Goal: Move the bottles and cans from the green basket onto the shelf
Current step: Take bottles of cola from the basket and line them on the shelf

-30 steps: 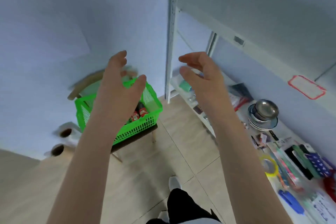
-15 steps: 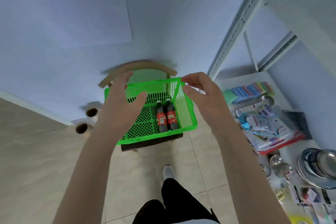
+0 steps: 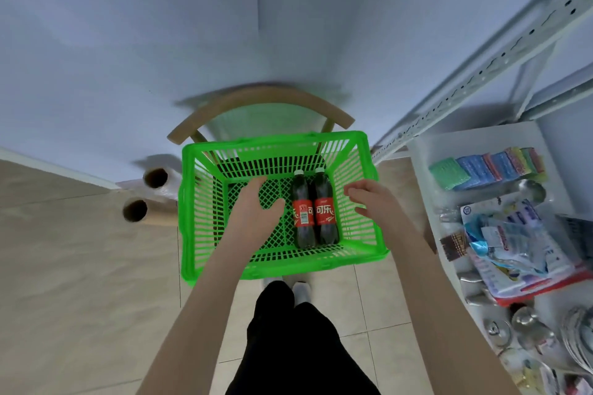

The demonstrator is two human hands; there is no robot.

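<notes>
A storeroom: slotted metal shelving (image 3: 481, 65) holds packaged sponges (image 3: 487, 167).

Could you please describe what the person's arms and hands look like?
Both forearms are bare, with no sleeves showing. The left hand and right hand wear no gloves; no watch, ring or bracelet is visible.
</notes>
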